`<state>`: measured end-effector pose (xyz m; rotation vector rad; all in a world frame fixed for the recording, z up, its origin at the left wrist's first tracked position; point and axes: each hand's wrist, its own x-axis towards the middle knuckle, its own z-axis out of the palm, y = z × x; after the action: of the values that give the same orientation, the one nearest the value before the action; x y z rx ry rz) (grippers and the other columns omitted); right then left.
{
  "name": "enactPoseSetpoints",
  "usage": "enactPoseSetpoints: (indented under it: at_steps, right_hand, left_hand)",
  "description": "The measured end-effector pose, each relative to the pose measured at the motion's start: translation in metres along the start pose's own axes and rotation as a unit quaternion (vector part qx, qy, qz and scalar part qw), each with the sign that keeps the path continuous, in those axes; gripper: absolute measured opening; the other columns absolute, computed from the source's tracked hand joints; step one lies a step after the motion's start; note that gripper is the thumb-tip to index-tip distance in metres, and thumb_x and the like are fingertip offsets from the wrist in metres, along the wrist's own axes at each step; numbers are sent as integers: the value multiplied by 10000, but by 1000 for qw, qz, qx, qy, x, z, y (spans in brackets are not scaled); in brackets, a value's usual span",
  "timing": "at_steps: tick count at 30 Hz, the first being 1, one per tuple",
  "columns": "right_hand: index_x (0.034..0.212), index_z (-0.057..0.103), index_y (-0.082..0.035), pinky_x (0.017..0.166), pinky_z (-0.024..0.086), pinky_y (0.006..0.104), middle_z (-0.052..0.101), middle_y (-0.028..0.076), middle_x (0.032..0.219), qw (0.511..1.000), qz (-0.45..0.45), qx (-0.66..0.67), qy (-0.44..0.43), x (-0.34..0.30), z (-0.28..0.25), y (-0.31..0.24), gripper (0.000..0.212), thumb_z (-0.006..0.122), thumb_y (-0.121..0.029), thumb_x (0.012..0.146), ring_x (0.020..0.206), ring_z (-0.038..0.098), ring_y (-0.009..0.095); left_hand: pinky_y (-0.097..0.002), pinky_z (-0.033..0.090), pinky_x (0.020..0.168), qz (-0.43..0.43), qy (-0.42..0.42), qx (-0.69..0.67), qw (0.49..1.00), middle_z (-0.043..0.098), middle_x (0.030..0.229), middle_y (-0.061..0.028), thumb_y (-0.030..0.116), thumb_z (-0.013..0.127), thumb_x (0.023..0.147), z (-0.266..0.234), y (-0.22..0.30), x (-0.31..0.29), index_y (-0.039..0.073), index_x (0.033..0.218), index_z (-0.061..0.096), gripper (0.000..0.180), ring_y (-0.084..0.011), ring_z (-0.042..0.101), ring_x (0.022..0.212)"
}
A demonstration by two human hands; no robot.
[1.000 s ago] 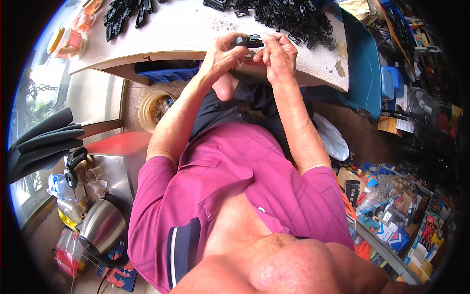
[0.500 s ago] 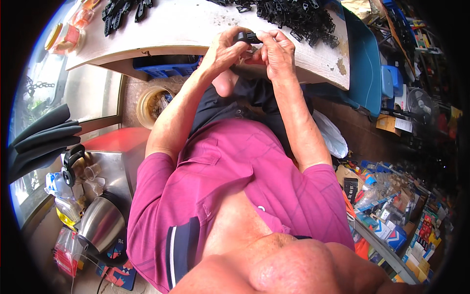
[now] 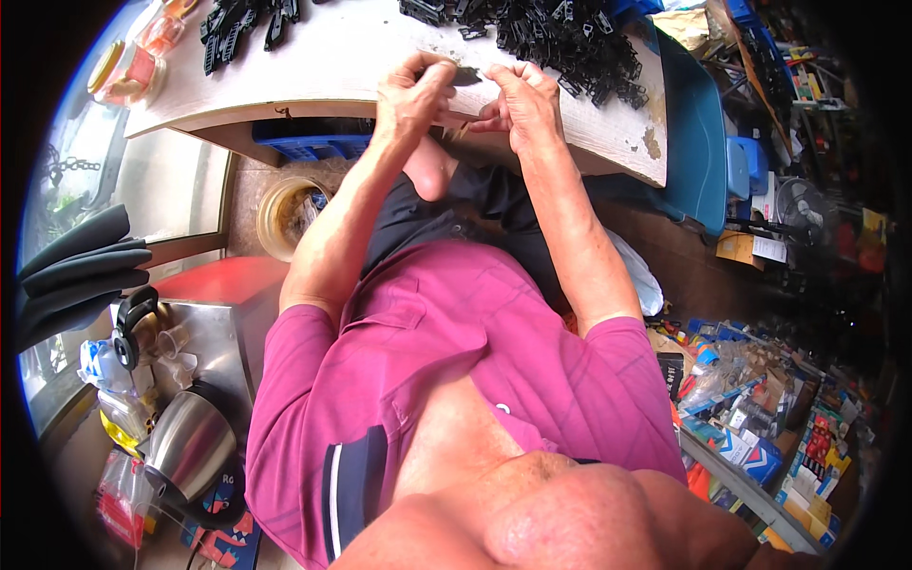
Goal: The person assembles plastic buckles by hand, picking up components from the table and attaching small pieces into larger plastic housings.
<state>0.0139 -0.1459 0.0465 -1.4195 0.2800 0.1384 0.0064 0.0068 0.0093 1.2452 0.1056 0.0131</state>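
Note:
Over the near edge of the table, my left hand [image 3: 413, 97] is closed, thumb and finger pinched on a small black plastic part [image 3: 465, 76] that sticks out to the right. Just right of it, my right hand [image 3: 528, 106] has its thumb and forefinger pressed together, with its other fingers partly curled. Whatever that pinch holds is too small to make out. A gap separates the two hands. Past them on the table lies a big heap of black plastic parts [image 3: 579, 52], and a smaller group of black clip-like parts [image 3: 228, 38] is at the far left.
The pale worn table [image 3: 332, 66] has a blue crate [image 3: 313, 147] under it. A round tub [image 3: 277, 220] stands on the floor at left, near a steel kettle [image 3: 195, 442]. A teal bin [image 3: 689, 142] is beside the table's right end. Boxes and packets clutter the lower right.
My hands have moved apart, the left one shifting leftward. The black part, earlier between both hands, now shows beside my left fingers.

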Motion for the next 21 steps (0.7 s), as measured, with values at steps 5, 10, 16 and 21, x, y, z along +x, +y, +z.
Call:
enactPoseSetpoints:
  at_steps: [5,10,16,21]
  right_hand:
    - [922,570,-27,424,588,434,454,13,489,999,16,-28,-3,13,6,-15,208,698,-171,847,436,571,161]
    - [904,594,-21,427,586,421,477,26,512,998,-15,-45,38,41,19,-26,190,704,-161,837,431,573,168]
    - [946,586,-14,450,594,441,473,41,519,989,-30,-77,121,88,35,-39,239,717,-166,817,426,563,193]
    - [968,572,2,426,586,451,535,100,611,977,-3,-119,178,109,54,-47,291,741,-164,797,442,583,226]
  left_hand:
    - [-210,490,505,14,15,-2,1000,636,758,-51,230,721,886,-29,25,18,7,1073,623,307,-75,545,547]
    - [-206,499,521,93,-26,30,995,625,752,-17,198,735,870,-42,14,26,8,1094,624,314,-69,561,571]
    - [-204,503,559,116,2,85,990,620,766,-4,193,739,871,-35,11,22,16,1134,628,336,-62,570,613]
    - [-214,506,564,138,10,59,989,635,792,-20,172,720,878,-36,10,20,5,1117,620,308,-69,580,620]
